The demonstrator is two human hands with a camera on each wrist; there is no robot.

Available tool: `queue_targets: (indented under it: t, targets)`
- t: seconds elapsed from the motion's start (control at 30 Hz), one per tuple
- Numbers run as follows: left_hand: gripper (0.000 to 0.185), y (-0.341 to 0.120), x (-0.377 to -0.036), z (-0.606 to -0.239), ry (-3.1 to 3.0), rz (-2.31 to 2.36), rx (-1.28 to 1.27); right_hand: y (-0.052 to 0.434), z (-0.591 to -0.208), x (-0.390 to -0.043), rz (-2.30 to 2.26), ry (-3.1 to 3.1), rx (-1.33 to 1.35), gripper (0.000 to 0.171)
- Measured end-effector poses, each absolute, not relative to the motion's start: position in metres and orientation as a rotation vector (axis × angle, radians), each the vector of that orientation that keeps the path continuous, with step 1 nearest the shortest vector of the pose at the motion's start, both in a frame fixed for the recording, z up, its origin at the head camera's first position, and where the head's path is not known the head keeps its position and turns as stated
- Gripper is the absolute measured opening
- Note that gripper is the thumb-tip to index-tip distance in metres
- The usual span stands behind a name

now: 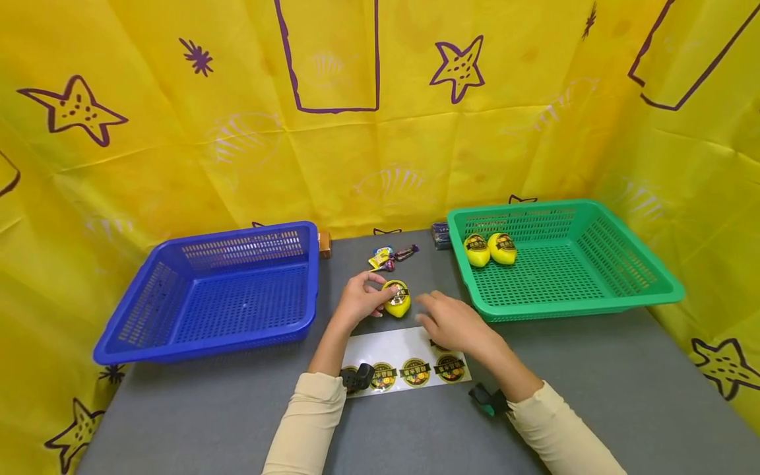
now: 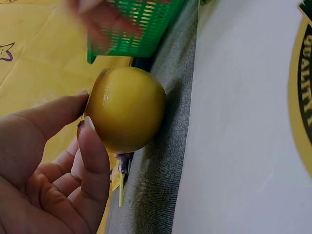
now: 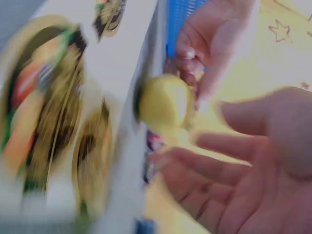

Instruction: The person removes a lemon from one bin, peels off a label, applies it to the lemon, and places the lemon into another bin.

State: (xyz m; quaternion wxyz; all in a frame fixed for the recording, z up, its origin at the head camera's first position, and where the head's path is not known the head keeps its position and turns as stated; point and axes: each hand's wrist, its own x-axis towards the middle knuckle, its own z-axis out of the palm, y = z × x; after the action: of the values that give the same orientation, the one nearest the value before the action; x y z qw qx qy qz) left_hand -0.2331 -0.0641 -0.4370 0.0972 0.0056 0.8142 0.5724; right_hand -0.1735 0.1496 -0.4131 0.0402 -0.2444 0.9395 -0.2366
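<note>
A yellow lemon (image 1: 400, 307) with a round black-and-gold sticker (image 1: 400, 290) on top sits on the grey table. My left hand (image 1: 359, 300) holds it at its left side, the thumb and a finger at the labelled face; in the left wrist view the lemon (image 2: 129, 109) shows its plain side beyond those fingertips. Just right of the fruit is my right hand (image 1: 454, 323), with fingers spread and nothing in it; in the right wrist view its fingers are blurred and apart from the lemon (image 3: 163, 103). Below both hands lies a white sticker sheet (image 1: 386, 343) with several round labels, partly covered by the wrists.
A blue basket (image 1: 208, 353) stands on the left. The green basket (image 1: 570, 307) on the right holds two labelled lemons (image 1: 503, 249). Wrapped candies (image 1: 382, 257) and a lollipop (image 1: 388, 266) lie behind the hands. A yellow cloth (image 1: 386, 138) hangs behind the table.
</note>
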Motion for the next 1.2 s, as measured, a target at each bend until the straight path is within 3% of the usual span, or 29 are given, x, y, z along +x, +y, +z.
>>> queue_targets:
  t: [0.17, 0.33, 0.53, 0.83, 1.0, 1.2]
  targets:
    - [0.04, -0.062, -0.234, -0.438, 2.37, 1.702, 0.01, 0.123, -0.427, -0.213, -1.396, 2.57, -0.355, 0.043]
    - [0.044, -0.059, -0.236, -0.445, 2.265, 1.739, -0.003, 0.113, -0.442, -0.23, -1.617, 2.358, -0.096, 0.038]
    - [0.051, -0.064, -0.24, -0.449, 2.108, 1.746, -0.087, 0.114, -0.448, -0.234, -1.71, 2.277, -0.11, 0.036]
    - [0.032, -0.076, -0.243, -0.448, 1.97, 1.781, -0.017, 0.124, -0.454, -0.24, -1.959, 1.942, -0.048, 0.035]
    - [0.035, -0.079, -0.243, -0.446, 1.935, 1.773, -0.03, 0.124, -0.457, -0.241, -2.036, 1.848, 0.023, 0.036]
    - [0.043, -0.08, -0.236, -0.444, 2.038, 1.652, -0.013, 0.113, -0.45, -0.231, -1.662, 2.331, -0.182, 0.044]
